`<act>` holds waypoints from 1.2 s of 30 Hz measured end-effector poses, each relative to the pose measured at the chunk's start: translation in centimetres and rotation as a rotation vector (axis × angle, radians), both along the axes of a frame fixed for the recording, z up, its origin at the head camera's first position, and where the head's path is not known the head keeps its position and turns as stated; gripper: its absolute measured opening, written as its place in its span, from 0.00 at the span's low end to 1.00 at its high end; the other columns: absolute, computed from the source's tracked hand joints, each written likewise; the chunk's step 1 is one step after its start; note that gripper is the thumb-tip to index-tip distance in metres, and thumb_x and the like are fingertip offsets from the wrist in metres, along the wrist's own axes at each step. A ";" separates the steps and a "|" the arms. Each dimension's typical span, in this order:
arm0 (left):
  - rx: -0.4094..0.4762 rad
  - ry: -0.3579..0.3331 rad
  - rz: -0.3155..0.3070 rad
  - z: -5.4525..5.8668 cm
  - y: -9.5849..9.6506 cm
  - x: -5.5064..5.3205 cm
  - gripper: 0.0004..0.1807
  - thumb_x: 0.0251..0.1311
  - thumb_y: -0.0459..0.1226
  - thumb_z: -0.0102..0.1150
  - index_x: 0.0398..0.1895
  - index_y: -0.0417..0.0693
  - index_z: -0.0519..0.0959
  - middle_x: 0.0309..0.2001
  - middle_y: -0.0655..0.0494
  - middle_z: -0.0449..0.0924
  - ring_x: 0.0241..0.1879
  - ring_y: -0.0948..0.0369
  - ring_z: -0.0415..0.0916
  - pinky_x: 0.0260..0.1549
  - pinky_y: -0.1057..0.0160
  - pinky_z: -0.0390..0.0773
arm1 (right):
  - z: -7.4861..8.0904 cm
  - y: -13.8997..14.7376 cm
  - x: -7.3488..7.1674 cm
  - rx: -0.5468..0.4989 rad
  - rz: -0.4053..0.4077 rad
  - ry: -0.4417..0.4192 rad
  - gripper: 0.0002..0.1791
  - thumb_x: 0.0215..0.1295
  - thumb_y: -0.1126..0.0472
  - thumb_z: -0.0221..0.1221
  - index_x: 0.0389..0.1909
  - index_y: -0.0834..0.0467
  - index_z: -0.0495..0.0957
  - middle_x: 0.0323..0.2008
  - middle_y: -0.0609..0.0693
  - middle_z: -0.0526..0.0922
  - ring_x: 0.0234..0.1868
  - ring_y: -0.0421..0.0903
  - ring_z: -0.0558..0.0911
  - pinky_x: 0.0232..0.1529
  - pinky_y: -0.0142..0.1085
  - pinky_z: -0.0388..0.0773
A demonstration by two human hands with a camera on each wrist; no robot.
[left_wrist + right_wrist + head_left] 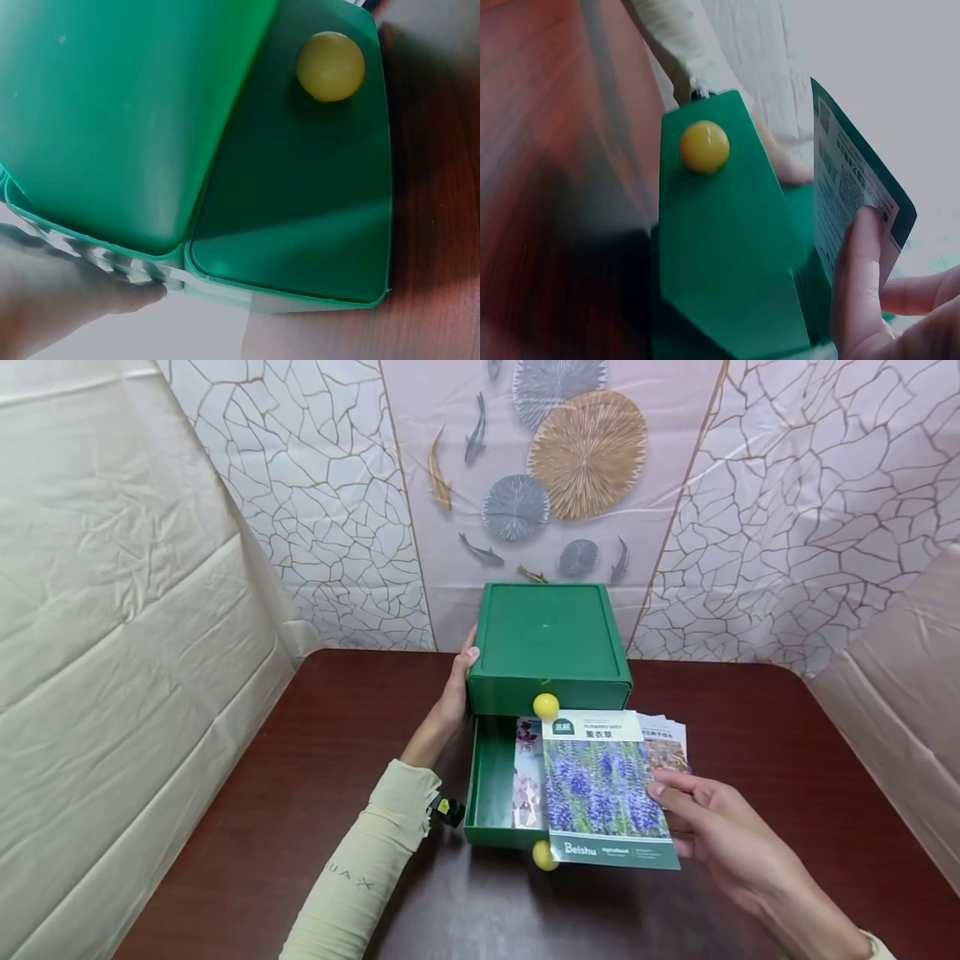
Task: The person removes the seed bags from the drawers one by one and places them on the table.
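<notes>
My right hand (723,827) pinches a flower seed packet (600,789) by its right edge, between thumb and fingers. Purple blooms cover its front; its printed back faces the right wrist view. The packet hangs over the right part of the lower drawer (491,777), which is pulled out of a small green drawer cabinet (551,631). Inside that drawer lies a packet with pink flowers (527,789), partly hidden. My left hand (453,689) rests against the cabinet's left side, fingers along the wall.
More seed packets (667,739) show behind the purple one; whether they lie on the table or are held I cannot tell. Round yellow knobs (546,706) mark both drawer fronts. The dark wooden table (337,760) ends at patterned cloth walls (337,510).
</notes>
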State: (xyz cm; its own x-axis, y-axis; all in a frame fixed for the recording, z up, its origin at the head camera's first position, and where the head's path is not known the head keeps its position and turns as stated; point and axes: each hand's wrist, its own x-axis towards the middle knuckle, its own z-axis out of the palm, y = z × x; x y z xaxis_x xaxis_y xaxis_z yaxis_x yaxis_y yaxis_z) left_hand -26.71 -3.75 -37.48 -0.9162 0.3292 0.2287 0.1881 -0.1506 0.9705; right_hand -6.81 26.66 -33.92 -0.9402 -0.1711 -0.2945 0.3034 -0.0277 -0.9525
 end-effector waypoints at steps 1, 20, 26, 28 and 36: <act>-0.002 -0.005 0.000 0.0 0.0 0.0 0.46 0.67 0.58 0.32 0.89 0.61 0.38 0.86 0.57 0.38 0.82 0.53 0.41 0.77 0.39 0.43 | -0.1 0.4 0.1 0.012 -0.010 0.005 0.17 0.82 0.61 0.53 0.65 0.61 0.72 0.43 0.48 0.91 0.43 0.44 0.90 0.40 0.41 0.88; -0.005 0.019 -0.009 -0.2 -0.1 -0.1 0.46 0.68 0.58 0.31 0.88 0.61 0.38 0.86 0.56 0.38 0.82 0.51 0.42 0.77 0.37 0.45 | -1.2 5.4 1.2 -0.015 -0.124 0.029 0.19 0.84 0.62 0.50 0.48 0.36 0.86 0.38 0.49 0.92 0.35 0.46 0.91 0.34 0.41 0.87; -0.008 -0.003 -0.008 0.0 -0.1 -0.1 0.46 0.67 0.59 0.32 0.88 0.62 0.39 0.86 0.57 0.38 0.82 0.53 0.42 0.77 0.38 0.44 | -1.3 6.3 1.3 0.003 -0.174 0.006 0.20 0.84 0.60 0.50 0.45 0.34 0.87 0.37 0.47 0.92 0.34 0.44 0.91 0.32 0.40 0.86; -0.017 -0.020 -0.012 0.1 -0.1 0.0 0.46 0.67 0.60 0.32 0.88 0.63 0.39 0.86 0.57 0.38 0.82 0.51 0.43 0.76 0.36 0.46 | -1.4 6.6 1.4 0.035 -0.185 -0.004 0.19 0.84 0.59 0.51 0.44 0.33 0.86 0.36 0.46 0.92 0.33 0.44 0.90 0.32 0.39 0.86; -0.008 -0.139 0.023 0.8 -0.4 0.3 0.43 0.69 0.59 0.39 0.87 0.67 0.47 0.84 0.52 0.47 0.79 0.46 0.50 0.74 0.36 0.52 | -2.3 7.8 1.3 0.074 -0.205 -0.028 0.19 0.84 0.57 0.51 0.42 0.30 0.85 0.34 0.45 0.91 0.31 0.41 0.88 0.29 0.37 0.83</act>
State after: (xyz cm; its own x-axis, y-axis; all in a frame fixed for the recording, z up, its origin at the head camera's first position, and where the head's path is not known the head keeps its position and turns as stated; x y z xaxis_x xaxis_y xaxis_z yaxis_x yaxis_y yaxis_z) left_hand -26.40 -4.13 -36.68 -0.9462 0.3091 0.0961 0.0546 -0.1402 0.9886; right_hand -5.48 34.47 -36.18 -0.9443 0.0463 -0.3257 0.3250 -0.0217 -0.9455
